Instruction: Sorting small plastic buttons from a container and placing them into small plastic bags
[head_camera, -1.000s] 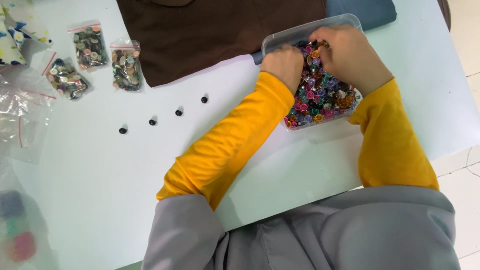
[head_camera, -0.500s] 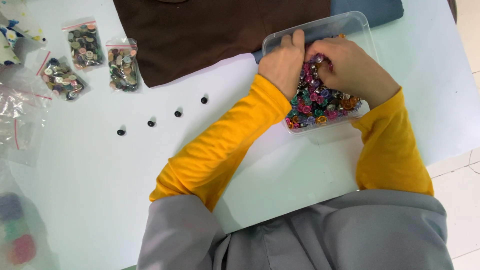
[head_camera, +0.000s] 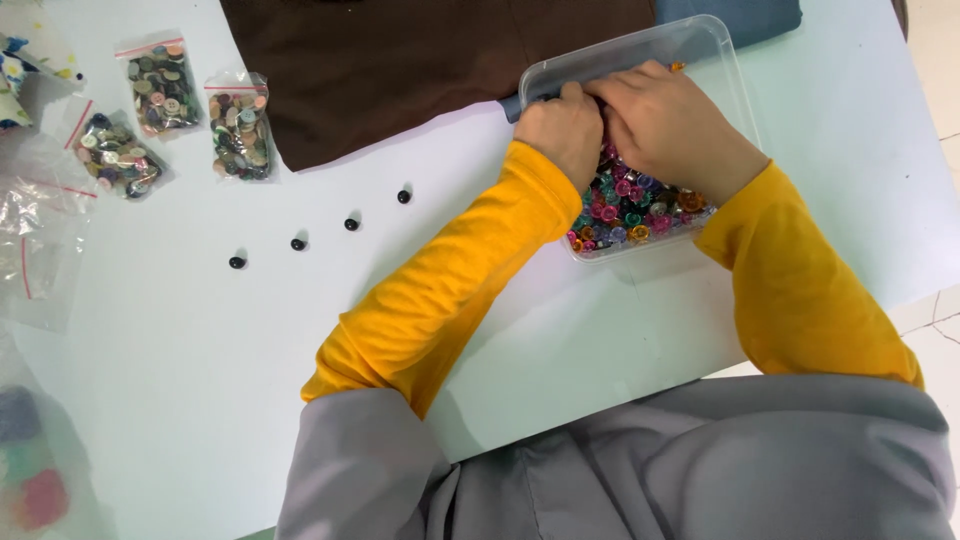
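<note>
Clear plastic box (head_camera: 735, 95) of small coloured buttons (head_camera: 630, 210) – sits on the pale table (head_camera: 200, 380), right of centre, far edge just beside a brown cloth (head_camera: 400, 70) and a folded blue-grey cloth (head_camera: 740, 15).

Left hand (head_camera: 562, 130) inside the box at its far-left corner, curled into a loose fist, knuckles up. Fingertips hidden underneath – cannot tell whether anything is pinched between them. Right hand (head_camera: 665, 125) also inside the box, just beside the left and touching it, palm down over the buttons, fingers bent toward the left hand. Grip state likewise not visible (fingertips tucked under the hand). Both forearms in yellow sleeves (head_camera: 450, 290), grey garment over the shoulders.

Buttons fill the near half of the box – pink, teal, orange, purple mixed. Far half mostly covered by the hands.

Elsewhere on the table: four small black buttons (head_camera: 297, 243) in a diagonal row left of the left forearm, well apart from the box. Three zip bags of muted mixed buttons (head_camera: 162, 85) further left near the cloth edge. Empty-looking clear bags (head_camera: 35, 250) at the left border. Blurred coloured blobs at lower left, too soft to identify.
</note>
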